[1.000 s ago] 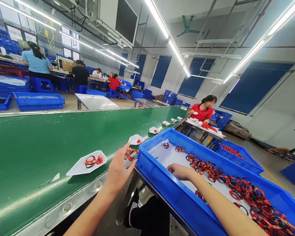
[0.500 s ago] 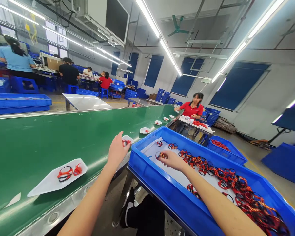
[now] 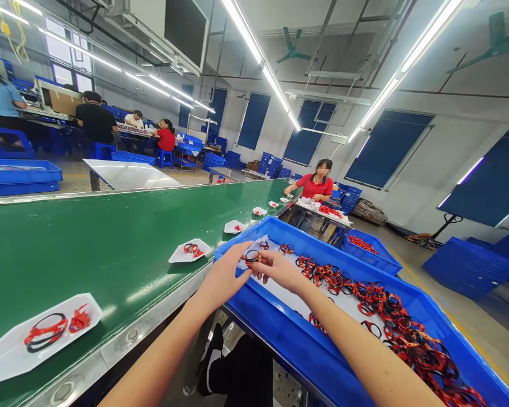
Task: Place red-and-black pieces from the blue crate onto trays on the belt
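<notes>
My left hand (image 3: pixel 227 275) and my right hand (image 3: pixel 280 270) meet over the near left corner of a blue crate (image 3: pixel 275 302). Between their fingertips is a red-and-black ring-shaped band (image 3: pixel 253 257). The right fingers pinch it, and the left fingers close on its other side. Many similar bands (image 3: pixel 377 299) lie in the crate on a white liner, heaped toward the right end. Left of my hands, a white tray (image 3: pixel 180 252) on the green conveyor belt (image 3: pixel 123 237) holds a band and a small red piece. A nearer white tray (image 3: pixel 12 353) carries the same pair.
Farther up the belt, several white trays hold small red pieces. A co-worker in a red shirt (image 3: pixel 316 186) sits beyond the crate at a table with red pieces (image 3: pixel 330 211). Another blue crate (image 3: pixel 360 246) stands behind mine. A metal rail (image 3: pixel 110 356) edges the belt.
My right hand has lifted a band from the crate and moved left to my left hand, which has come away from a belt tray. The trays have moved nearer along the belt.
</notes>
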The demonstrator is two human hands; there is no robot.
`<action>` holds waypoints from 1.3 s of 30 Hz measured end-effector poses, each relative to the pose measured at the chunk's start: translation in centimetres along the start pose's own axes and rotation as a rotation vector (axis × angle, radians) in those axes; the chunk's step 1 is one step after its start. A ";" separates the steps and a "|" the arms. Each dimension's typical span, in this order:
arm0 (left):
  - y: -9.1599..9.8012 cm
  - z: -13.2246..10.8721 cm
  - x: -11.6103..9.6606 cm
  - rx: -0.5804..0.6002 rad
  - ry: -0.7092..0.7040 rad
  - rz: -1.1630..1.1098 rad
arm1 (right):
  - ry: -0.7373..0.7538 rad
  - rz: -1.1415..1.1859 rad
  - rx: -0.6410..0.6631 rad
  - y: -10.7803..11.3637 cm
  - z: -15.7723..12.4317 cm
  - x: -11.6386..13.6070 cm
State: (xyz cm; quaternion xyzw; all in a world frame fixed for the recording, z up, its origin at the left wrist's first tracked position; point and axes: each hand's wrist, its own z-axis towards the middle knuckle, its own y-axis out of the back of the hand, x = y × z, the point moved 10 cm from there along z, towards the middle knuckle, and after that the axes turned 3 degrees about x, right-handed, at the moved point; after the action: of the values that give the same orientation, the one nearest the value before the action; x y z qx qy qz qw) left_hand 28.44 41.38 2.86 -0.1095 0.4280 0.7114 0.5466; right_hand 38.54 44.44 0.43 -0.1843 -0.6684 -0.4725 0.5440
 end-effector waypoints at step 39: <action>0.2 -6.2 3.7 -0.162 0.628 -1.749 | -0.297 -0.505 0.143 -1.3 -0.5 -6.8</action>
State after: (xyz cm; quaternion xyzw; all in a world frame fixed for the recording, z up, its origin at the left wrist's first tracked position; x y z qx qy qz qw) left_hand 24.96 39.34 -3.15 -0.6181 0.2709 0.0124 0.7379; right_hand 40.17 45.23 -6.27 -0.0405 -0.7971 -0.5124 0.3171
